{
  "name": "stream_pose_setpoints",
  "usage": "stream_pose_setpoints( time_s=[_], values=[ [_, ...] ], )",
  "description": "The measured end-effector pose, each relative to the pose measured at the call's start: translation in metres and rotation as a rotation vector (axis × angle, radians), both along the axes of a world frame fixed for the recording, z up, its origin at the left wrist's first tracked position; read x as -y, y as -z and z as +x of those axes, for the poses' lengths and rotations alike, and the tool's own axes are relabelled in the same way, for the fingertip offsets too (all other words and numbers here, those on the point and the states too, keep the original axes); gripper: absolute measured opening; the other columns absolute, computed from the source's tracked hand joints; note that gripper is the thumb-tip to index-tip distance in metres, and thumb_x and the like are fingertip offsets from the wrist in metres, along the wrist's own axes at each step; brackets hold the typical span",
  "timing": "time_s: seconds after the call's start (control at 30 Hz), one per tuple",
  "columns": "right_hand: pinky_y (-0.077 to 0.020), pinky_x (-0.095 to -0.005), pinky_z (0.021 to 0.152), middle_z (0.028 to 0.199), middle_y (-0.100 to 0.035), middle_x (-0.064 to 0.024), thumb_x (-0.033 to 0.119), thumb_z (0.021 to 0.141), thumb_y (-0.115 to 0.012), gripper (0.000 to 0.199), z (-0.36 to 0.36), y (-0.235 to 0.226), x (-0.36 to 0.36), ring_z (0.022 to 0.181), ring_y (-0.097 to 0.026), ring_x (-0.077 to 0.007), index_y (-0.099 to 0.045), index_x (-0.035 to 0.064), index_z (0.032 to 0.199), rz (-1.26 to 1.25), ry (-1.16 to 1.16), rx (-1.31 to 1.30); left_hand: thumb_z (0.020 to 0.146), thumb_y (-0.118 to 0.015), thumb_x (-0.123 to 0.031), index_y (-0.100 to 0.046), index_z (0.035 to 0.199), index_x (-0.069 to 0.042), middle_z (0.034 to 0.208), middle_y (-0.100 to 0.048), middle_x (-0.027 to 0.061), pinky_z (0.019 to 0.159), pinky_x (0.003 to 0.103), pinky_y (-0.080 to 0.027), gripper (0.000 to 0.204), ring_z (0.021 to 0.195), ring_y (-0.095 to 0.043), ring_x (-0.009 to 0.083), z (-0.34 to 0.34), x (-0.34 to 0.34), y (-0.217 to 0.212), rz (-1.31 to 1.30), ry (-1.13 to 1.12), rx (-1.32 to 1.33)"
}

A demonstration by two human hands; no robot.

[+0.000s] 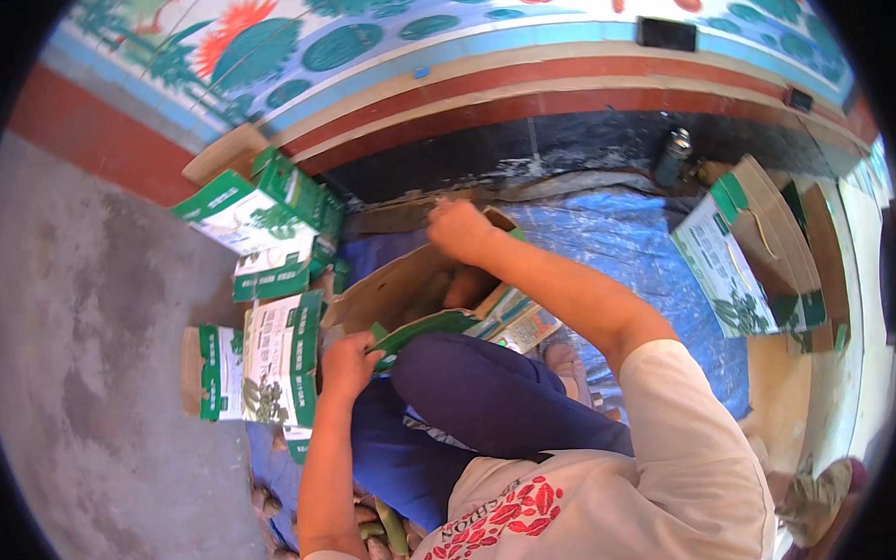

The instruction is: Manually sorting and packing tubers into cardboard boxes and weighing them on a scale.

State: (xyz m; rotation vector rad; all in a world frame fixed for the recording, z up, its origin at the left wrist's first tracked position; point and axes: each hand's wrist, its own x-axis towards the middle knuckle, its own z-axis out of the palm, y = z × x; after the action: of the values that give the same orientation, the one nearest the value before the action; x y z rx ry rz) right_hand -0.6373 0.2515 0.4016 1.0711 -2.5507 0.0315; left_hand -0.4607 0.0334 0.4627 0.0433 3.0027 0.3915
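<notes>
Where the open box point(384, 285) stands before the bent knee point(431, 369), the left hand point(347, 364) grips its near edge; the right hand point(459, 230) curls at its far rim, hold undeterminable. Blue sheet point(604, 235) lies beyond.

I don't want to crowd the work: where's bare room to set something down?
The blue sheet between the right arm and the far-right carton looks free, as does the grey floor beyond the cartons at left. It's crowded around the open box at the left hand and right hand, and beside the left forearm, where produce lies.
</notes>
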Motion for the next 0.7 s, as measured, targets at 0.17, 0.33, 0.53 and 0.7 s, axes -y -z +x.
stream_pose_setpoints(
  time_s=[0.17, 0.33, 0.53, 0.7],
  values=[
    [-0.0460, -0.0320, 0.067, 0.079, -0.062, -0.0018, 0.018, 0.072, -0.056, 0.011, 0.006, -0.012, -0.056, 0.083, -0.059, -0.0183, -0.067, 0.0134, 0.073, -0.106, -0.010, 0.001, 0.065, -0.071, -0.014, -0.055, 0.068, -0.006, 0.070, -0.058, 0.0123, 0.058, 0.039, -0.043, 0.018, 0.067, -0.057, 0.0326, -0.003, -0.025, -0.016, 0.026, 0.043, -0.111],
    [-0.0469, -0.0339, 0.066, 0.077, -0.061, -0.0048, 0.022, 0.072, -0.058, 0.012, 0.014, -0.018, -0.143, 0.079, -0.060, -0.0211, -0.064, 0.0121, 0.070, -0.255, 0.185, 0.018, 0.062, -0.071, -0.009, -0.056, 0.067, -0.004, 0.067, -0.056, 0.0119, 0.057, 0.037, -0.042, 0.017, 0.066, -0.055, 0.0301, -0.029, -0.074, -0.050, -0.091, 0.294, -0.286],
    [-0.0465, -0.0411, 0.069, 0.073, -0.056, -0.0123, 0.021, 0.076, -0.059, 0.018, 0.073, -0.018, -0.265, 0.077, -0.057, -0.0312, -0.058, 0.0040, 0.070, -0.450, 0.406, 0.095, 0.061, -0.069, -0.011, -0.054, 0.064, -0.007, 0.064, -0.055, 0.0084, 0.057, 0.039, -0.044, 0.016, 0.066, -0.056, 0.0276, -0.050, -0.171, -0.074, -0.076, 0.603, -0.335],
    [-0.0463, -0.0399, 0.067, 0.074, -0.057, -0.0114, 0.022, 0.075, -0.060, 0.018, 0.141, -0.012, -0.353, 0.077, -0.058, -0.0295, -0.059, 0.0044, 0.069, -0.327, 0.600, 0.106, 0.063, -0.066, -0.014, -0.055, 0.065, -0.008, 0.066, -0.056, 0.0085, 0.058, 0.038, -0.046, 0.013, 0.069, -0.058, 0.0279, -0.052, -0.243, -0.030, 0.057, 0.897, -0.277]
  ],
)
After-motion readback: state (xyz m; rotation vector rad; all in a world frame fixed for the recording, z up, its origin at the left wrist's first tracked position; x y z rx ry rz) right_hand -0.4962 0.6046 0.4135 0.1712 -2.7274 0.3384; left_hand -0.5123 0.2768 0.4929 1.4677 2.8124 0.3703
